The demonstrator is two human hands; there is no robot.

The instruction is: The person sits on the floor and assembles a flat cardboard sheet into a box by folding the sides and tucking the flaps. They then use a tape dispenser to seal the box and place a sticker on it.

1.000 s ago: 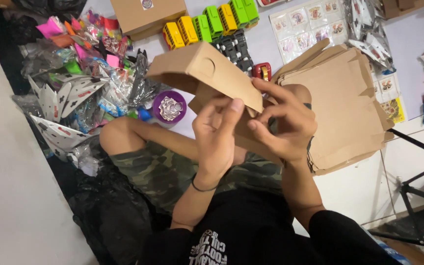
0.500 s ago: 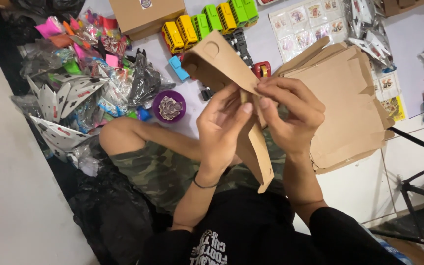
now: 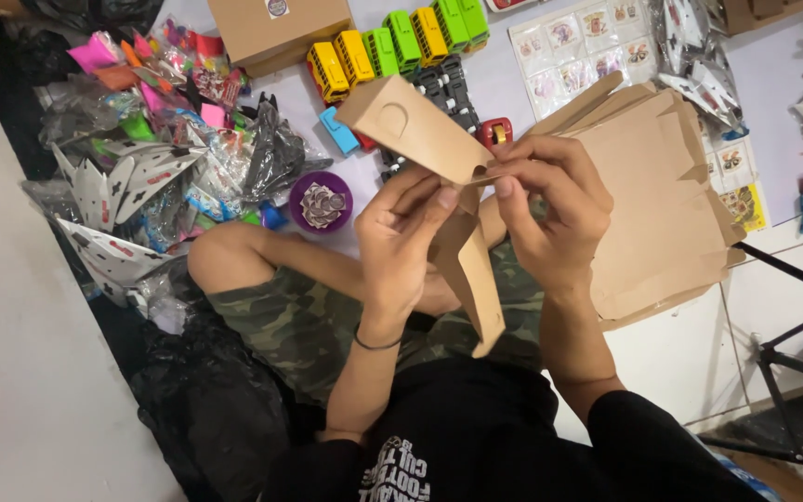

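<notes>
A small brown cardboard box (image 3: 415,130), partly folded, is held up in front of me over my lap. My left hand (image 3: 401,237) pinches its lower flap from the left, thumb and fingers pressed on the card. My right hand (image 3: 550,209) grips the same box from the right, fingertips at the fold where a long flap (image 3: 476,288) hangs down. Both hands touch the box and nearly meet at the crease.
A stack of flat brown box blanks (image 3: 671,214) lies to the right. Yellow and green toy buses (image 3: 392,42) line the back, beside a closed brown box (image 3: 276,28). A purple cup (image 3: 320,202), packaged toys (image 3: 151,121) and sticker sheets (image 3: 587,56) surround them. My knee (image 3: 225,265) is at left.
The box was turned from lying across my hands to standing tilted, and one long flap now hangs down. My fingers shifted to the crease.
</notes>
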